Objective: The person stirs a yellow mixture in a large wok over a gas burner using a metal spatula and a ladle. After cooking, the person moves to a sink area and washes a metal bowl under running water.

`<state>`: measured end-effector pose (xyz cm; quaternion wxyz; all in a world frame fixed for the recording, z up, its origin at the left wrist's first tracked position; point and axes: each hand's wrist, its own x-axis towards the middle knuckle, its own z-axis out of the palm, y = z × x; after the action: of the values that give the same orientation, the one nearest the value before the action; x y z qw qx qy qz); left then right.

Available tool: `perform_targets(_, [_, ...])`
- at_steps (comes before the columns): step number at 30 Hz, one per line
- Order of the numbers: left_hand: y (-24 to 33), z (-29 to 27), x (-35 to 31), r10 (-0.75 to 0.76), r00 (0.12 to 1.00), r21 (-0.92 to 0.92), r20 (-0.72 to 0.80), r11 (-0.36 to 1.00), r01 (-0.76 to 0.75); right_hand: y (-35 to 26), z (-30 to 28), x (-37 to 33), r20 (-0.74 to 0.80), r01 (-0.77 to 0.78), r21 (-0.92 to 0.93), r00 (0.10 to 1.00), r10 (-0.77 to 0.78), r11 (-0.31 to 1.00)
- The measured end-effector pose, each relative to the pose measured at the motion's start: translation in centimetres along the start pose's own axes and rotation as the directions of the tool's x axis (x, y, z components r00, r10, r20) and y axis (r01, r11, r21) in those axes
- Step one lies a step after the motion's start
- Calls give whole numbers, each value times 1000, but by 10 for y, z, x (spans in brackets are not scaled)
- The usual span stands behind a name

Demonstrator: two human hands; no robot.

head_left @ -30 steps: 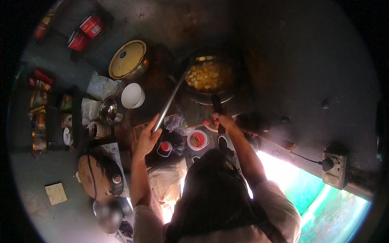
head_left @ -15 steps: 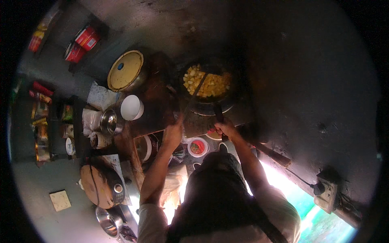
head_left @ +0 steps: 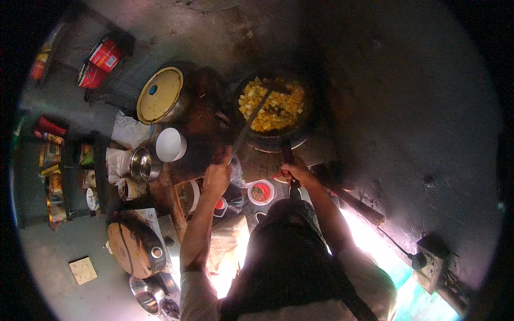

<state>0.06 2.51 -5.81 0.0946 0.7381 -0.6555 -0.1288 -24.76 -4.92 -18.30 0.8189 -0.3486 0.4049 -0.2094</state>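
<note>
My left hand (head_left: 218, 177) is closed around the long thin handle of a spatula (head_left: 249, 124), which slants up and to the right. Its dark head lies among small yellow food pieces (head_left: 263, 119) in a dark wok (head_left: 309, 113). My right hand (head_left: 297, 172) grips the wok's dark handle (head_left: 287, 153) at the near side. The diced food is spread over most of the wok's bottom, pale pieces mixed with deeper yellow ones. Under the wok, the stove is mostly hidden in shadow.
A pot with a yellowish lid (head_left: 159, 96), a white bowl (head_left: 171, 144) and a steel bowl (head_left: 142, 163) stand at the left. Near my body is a white tub with red contents (head_left: 261, 192). A round brown-lidded cooker (head_left: 131, 246) sits lower left. A dark wall borders the right.
My left hand has moved left and slightly nearer with the spatula. The food has been shifted and spread across the wok. My right hand stays on the wok's handle.
</note>
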Motion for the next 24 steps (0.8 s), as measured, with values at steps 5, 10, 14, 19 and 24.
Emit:
perform_targets(5, [-1, 19, 30, -4, 983, 353, 183, 934, -62, -7, 3, -2, 63, -102, 110, 993, 95, 989])
perform_targets(10, [-34, -46, 24, -69, 948, 491, 312, 866, -98, -6, 13, -8, -130, -62, 19, 990, 64, 998])
perform_targets(14, [-21, 14, 51, -101, 976, 372, 195, 928, 22, -1, 39, 0, -230, -76, 43, 970, 83, 996])
perform_targets(19, [-14, 89, 13, -15, 989, 245, 149, 969, -23, 8, 47, 9, -124, -64, 36, 990, 68, 997])
perform_targets(24, [11, 33, 27, 17, 999, -33, -32, 999, -18, 55, 19, 38, -96, 186, -874, 839, -536, 448])
